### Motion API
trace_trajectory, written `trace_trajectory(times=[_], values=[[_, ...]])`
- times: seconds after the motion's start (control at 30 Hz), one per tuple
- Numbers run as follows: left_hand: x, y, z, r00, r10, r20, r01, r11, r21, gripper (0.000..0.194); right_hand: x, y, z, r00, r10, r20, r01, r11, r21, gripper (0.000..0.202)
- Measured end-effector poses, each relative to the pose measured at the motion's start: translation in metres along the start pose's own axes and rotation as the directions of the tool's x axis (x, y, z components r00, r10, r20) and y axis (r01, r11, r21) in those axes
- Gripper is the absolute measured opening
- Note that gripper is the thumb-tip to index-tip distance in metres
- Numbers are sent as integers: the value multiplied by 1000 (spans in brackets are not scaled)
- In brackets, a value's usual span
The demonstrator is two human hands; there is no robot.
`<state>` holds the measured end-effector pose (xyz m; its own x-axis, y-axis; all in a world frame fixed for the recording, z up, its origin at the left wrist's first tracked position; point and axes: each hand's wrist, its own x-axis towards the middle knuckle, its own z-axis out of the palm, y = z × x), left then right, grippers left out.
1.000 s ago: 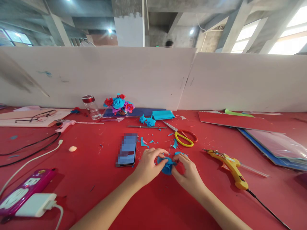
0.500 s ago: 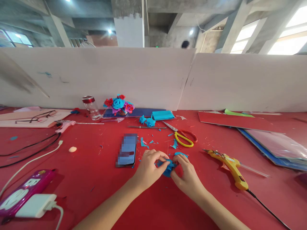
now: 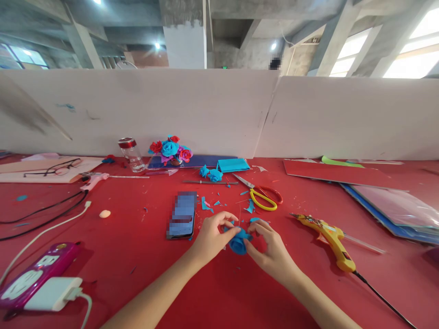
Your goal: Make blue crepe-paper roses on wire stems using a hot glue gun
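Between my hands, low over the red table, is a blue paper flower (image 3: pixel 238 244) with its rolled petals facing me. My left hand (image 3: pixel 216 234) pinches its left edge between thumb and fingers. On the other side, my right hand (image 3: pixel 269 244) has curled fingers and thumb at the flower's right edge. Blue paper scraps (image 3: pixel 250 206) lie just beyond the hands, near scissors (image 3: pixel 264 199) with yellow and red handles. Farther back sit two smaller blue paper flowers (image 3: pixel 215 175) beside folded blue paper (image 3: pixel 233 165).
Left of my hands lies a phone (image 3: pixel 183 215). A yellow glue gun (image 3: pixel 327 237) with a cord rests at right. At left are a purple power strip (image 3: pixel 41 269) and a pink glue gun (image 3: pixel 94 182). A paper bouquet (image 3: pixel 170 149) and a glass bottle (image 3: pixel 132 154) stand by the partition (image 3: pixel 206 114).
The blue flower has turned so that more of its rolled petals face me. Both hands stay at its edges, with their fingers slightly shifted.
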<state>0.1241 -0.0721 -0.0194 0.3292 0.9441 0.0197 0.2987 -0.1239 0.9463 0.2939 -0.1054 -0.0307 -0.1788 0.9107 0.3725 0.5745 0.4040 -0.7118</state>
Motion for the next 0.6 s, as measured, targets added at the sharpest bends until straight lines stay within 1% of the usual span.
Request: trace_trajectory(times=[0.1, 0.3, 0.4, 0.47, 0.53, 0.6], values=[[2, -1, -1, 998, -60, 29, 61, 996, -65, 28, 0, 3, 2, 999, 16, 28, -16, 1000, 26, 5], [6, -1, -3, 997, -63, 43, 65, 997, -49, 27, 2, 3, 3, 998, 34, 59, -37, 998, 60, 9], [5, 1, -2, 989, -119, 82, 127, 988, -88, 28, 2, 3, 3, 997, 49, 59, -53, 997, 57, 7], [5, 2, -1, 985, -138, 100, 149, 983, -108, 30, 3, 3, 4, 996, 73, 57, -77, 994, 72, 11], [6, 2, -2, 987, -126, 96, 135, 987, -91, 30, 3, 4, 5, 993, 95, 64, -101, 990, 97, 15], [7, 1, -4, 994, -75, 82, 79, 996, -43, 30, 3, 6, 5, 991, 106, 78, -115, 986, 117, 17]])
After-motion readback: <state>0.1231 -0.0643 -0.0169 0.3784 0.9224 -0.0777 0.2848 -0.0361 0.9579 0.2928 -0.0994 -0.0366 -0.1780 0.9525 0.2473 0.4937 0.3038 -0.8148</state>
